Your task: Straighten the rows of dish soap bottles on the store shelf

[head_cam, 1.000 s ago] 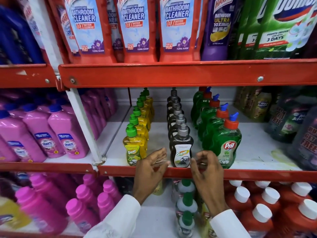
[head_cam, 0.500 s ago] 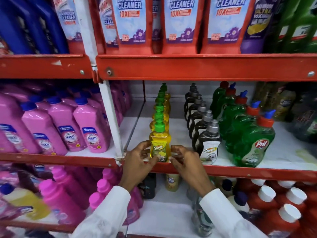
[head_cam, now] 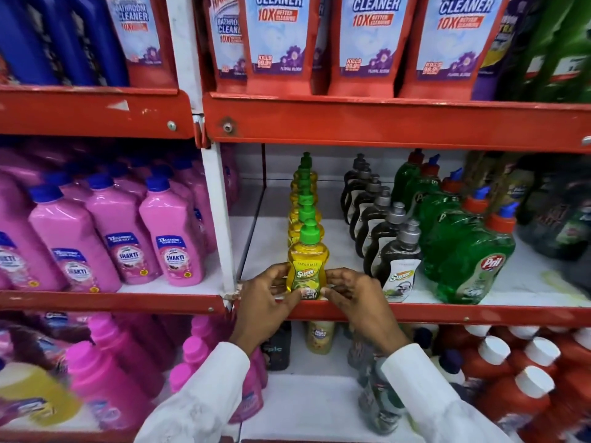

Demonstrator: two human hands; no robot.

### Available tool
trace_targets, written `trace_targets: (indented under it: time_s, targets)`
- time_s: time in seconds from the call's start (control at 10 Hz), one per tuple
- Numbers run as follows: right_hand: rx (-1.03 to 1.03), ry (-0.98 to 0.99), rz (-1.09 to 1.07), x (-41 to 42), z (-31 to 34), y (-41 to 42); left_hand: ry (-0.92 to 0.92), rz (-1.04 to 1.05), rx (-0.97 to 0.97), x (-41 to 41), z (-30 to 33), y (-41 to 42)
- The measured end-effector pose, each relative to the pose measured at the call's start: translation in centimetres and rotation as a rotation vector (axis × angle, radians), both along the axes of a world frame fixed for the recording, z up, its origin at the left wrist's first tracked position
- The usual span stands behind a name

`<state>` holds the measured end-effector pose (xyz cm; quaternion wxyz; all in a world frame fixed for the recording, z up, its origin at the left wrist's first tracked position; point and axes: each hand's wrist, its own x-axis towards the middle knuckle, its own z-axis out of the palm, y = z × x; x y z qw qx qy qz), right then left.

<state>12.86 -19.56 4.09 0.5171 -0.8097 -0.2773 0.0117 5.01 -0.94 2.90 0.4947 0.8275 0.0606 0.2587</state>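
A row of yellow dish soap bottles with green caps runs front to back on the white middle shelf (head_cam: 345, 251). The front yellow bottle (head_cam: 307, 266) stands upright at the shelf's red front lip. My left hand (head_cam: 267, 298) grips its lower left side and my right hand (head_cam: 355, 297) grips its lower right side. To the right stands a row of black bottles with grey caps (head_cam: 398, 266), then a row of green Pril bottles with red caps (head_cam: 470, 260). My fingers hide the yellow bottle's base.
Pink Shakti bottles (head_cam: 172, 238) fill the left bay behind a white upright post (head_cam: 219, 225). Red bathroom cleaner packs (head_cam: 367, 43) hang on the shelf above. Pink bottles and red bottles with white caps (head_cam: 511, 378) sit on the shelf below.
My hands moved left from the front black bottle to the front yellow bottle and closed on its sides. The view shifted left and closer to the shelf.
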Motion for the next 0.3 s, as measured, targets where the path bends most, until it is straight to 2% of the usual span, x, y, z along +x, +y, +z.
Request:
trace_targets:
  time_s: [0.2, 0.3]
  targets:
    - [0.024, 0.009, -0.011, -0.1, 2.3, 0.7, -0.071, -0.012, 0.01, 0.6, 1.6, 0.4]
    - [0.091, -0.04, -0.152, -0.4, 2.2, 0.5, -0.124, 0.026, 0.023, 0.7, 1.4, 0.0]
